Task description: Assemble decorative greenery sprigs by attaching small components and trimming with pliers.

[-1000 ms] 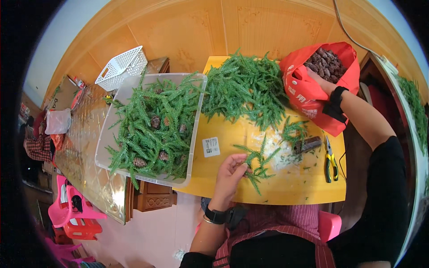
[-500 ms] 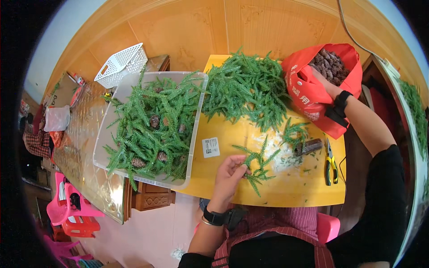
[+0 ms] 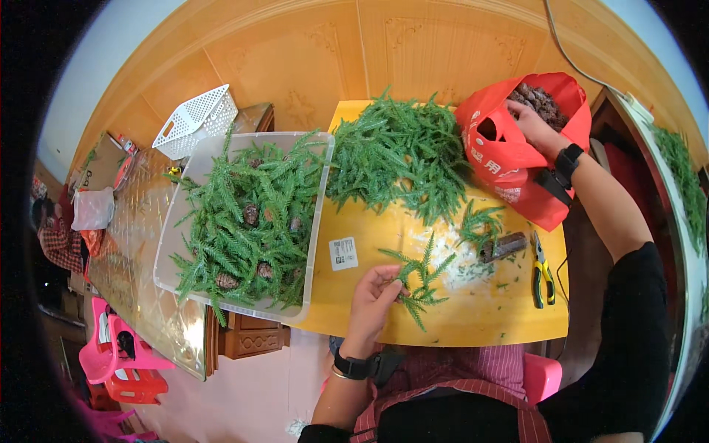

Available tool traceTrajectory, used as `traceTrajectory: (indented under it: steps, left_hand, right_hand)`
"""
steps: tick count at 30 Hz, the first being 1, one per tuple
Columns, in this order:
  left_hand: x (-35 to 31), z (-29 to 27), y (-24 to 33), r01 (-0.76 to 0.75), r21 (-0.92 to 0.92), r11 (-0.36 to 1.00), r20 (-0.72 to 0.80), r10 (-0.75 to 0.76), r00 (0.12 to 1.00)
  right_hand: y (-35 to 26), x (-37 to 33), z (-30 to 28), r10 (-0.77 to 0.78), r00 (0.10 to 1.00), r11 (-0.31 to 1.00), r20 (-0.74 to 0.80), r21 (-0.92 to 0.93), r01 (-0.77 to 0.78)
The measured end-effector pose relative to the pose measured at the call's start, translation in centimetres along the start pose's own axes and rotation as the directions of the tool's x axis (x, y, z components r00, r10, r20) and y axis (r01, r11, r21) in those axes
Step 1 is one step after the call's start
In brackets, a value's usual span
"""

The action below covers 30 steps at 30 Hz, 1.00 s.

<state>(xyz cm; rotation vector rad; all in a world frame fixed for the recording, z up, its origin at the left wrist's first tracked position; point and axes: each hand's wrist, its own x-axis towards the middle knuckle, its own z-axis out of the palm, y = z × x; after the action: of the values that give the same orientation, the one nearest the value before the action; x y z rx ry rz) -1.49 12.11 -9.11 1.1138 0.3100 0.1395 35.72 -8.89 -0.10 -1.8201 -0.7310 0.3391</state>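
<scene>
Over the near part of the yellow table, my left hand [image 3: 376, 297] pinches an artificial pine sprig [image 3: 422, 277] by its stem end, its green tips fanning out to the right. My right hand [image 3: 533, 127] reaches into the red fabric bag [image 3: 493, 166] at the far right, against the brown pine cones [image 3: 543, 103]. Its fingertips are hidden, so whether they grip a cone does not show. A loose heap of green pine sprigs [image 3: 399, 151] lies left of the bag. Below the bag, another sprig [image 3: 478, 224] touches a dark brown block [image 3: 506, 247].
A clear plastic bin [image 3: 316, 214] of sprigs with pine cones stands left. Pliers with yellow-black handles [image 3: 543, 277] lie at the table's right edge. White residue [image 3: 465, 269] and green scraps spread nearby, with a white label [image 3: 343, 253]. A white basket [image 3: 193, 122] sits behind the bin.
My right hand has risen slightly in the bag, and more of its back shows. My left hand still holds the sprig in about the same place. The whole view has shifted a little.
</scene>
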Motion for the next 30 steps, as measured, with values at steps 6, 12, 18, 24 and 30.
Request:
traceTrajectory:
  steps: [6,12,18,24,30]
  left_hand:
    - [0.1,0.5,0.5,0.002,0.045,0.999,0.015,-0.003,1.000]
    - [0.5,0.8,0.2,-0.014,0.049,0.999,0.041,0.012,0.999]
    - [-0.4,-0.4,0.3,-0.009,0.043,0.999,-0.067,0.012,0.998]
    - [0.7,0.4,0.5,-0.032,0.056,0.998,-0.057,0.035,0.998]
    - [0.5,0.1,0.8,-0.016,0.064,0.998,-0.118,0.023,0.993]
  right_hand:
    - [-4.4,-2.2,-3.8,0.234,0.970,0.965,-0.071,0.136,-0.223]
    - [-12.7,-5.5,-4.1,0.086,0.983,0.996,-0.162,0.030,-0.083]
    - [-16.9,-11.5,5.4,-0.097,0.976,0.995,0.196,0.054,0.088]
    - [-7.0,-14.0,12.1,-0.171,0.920,0.941,0.353,-0.219,0.258]
    - [-1.0,-13.7,15.8,-0.209,0.925,0.805,0.317,-0.481,0.347]
